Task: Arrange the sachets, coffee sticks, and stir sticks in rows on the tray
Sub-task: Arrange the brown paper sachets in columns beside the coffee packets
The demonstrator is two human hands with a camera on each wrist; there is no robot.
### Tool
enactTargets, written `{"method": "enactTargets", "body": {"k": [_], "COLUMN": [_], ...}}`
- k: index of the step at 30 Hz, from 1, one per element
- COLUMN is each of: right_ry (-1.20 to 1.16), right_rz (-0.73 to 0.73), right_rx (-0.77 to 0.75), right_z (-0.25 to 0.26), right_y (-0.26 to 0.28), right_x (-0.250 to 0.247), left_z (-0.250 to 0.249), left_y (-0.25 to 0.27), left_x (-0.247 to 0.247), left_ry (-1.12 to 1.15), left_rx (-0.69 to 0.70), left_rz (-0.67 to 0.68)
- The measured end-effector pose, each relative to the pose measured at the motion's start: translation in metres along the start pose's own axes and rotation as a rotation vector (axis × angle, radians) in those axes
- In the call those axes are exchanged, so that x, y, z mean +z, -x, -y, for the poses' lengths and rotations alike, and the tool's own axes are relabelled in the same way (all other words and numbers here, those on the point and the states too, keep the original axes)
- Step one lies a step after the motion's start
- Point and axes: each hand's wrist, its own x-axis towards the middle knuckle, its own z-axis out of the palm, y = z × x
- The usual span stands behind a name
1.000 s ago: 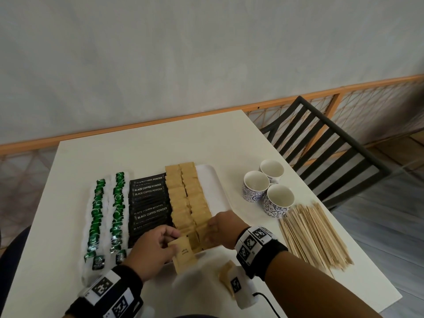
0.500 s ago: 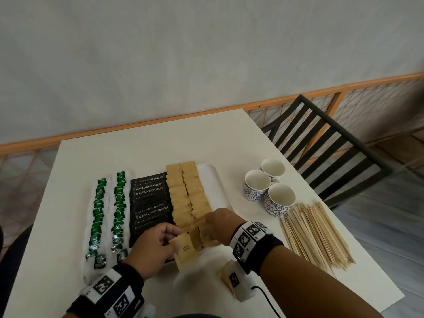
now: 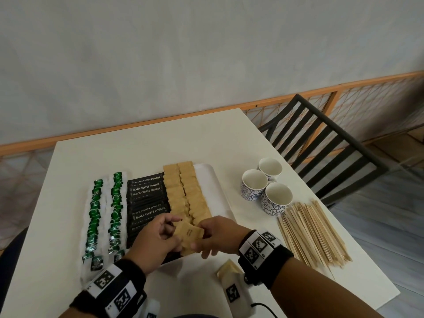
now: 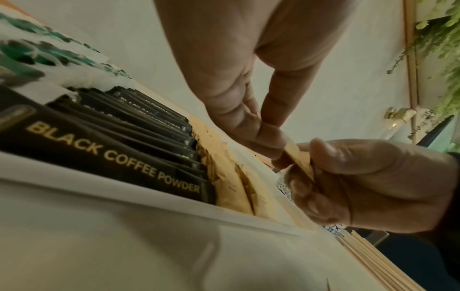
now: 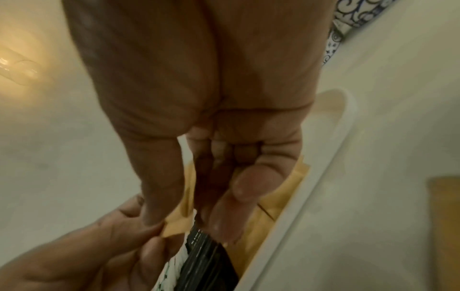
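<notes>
A white tray (image 3: 215, 191) carries two rows of green-and-white sachets (image 3: 115, 207), a row of black coffee sticks (image 3: 148, 198) and two rows of brown sachets (image 3: 185, 191). Above the tray's near end, my left hand (image 3: 176, 232) and right hand (image 3: 199, 236) both pinch a brown sachet (image 3: 189, 232) from opposite sides. More brown paper shows under it in my left fingers. In the left wrist view the sachet (image 4: 298, 159) is edge-on between both hands. The stir sticks (image 3: 312, 232) lie in a loose pile on the table, right of the tray.
Three blue-patterned cups (image 3: 254, 187) stand between the tray and the stir sticks. A black slatted chair (image 3: 325, 143) stands at the table's far right corner. The tray's right strip is bare white.
My left hand has raised its brown sachets and brought them rightward. My right hand left the near end of the brown row and now pinches the top sachet.
</notes>
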Motion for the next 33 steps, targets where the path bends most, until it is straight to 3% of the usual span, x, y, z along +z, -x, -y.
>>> {"method": "enactTargets", "body": {"k": [4, 6, 8, 10, 13, 17, 26, 33], "right_ry": [-0.359, -0.403, -0.174, 0.255, 0.606, 0.651, 0.747, 0.778], "right_rz": [-0.162, -0.207, -0.289, -0.365, -0.278, -0.175, -0.215, -0.124], "right_rx": [-0.064, -0.093, -0.108, -0.078, -0.031, -0.019, 0.002, 0.049], "right_z": [-0.003, -0.001, 0.000, -0.002, -0.009, -0.013, -0.014, -0.014], "right_y": [0.000, -0.001, -0.002, -0.001, 0.000, -0.004, -0.016, -0.022], "right_x": [0.001, -0.006, -0.016, -0.026, -0.030, -0.018, -0.009, -0.011], "left_z": [-0.001, -0.002, -0.001, 0.002, 0.005, 0.007, 0.012, 0.015], "left_y": [0.002, 0.004, 0.004, 0.005, 0.006, 0.009, 0.010, 0.009], "left_x": [0.006, 0.010, 0.010, 0.006, 0.002, 0.000, -0.004, -0.005], "left_ry": [-0.101, -0.181, -0.285, -0.381, -0.477, -0.526, -0.509, -0.511], "left_rx": [0.039, 0.055, 0.072, 0.084, 0.096, 0.112, 0.093, 0.090], "left_rz": [0.093, 0.102, 0.060, 0.017, -0.001, -0.001, -0.011, -0.015]}}
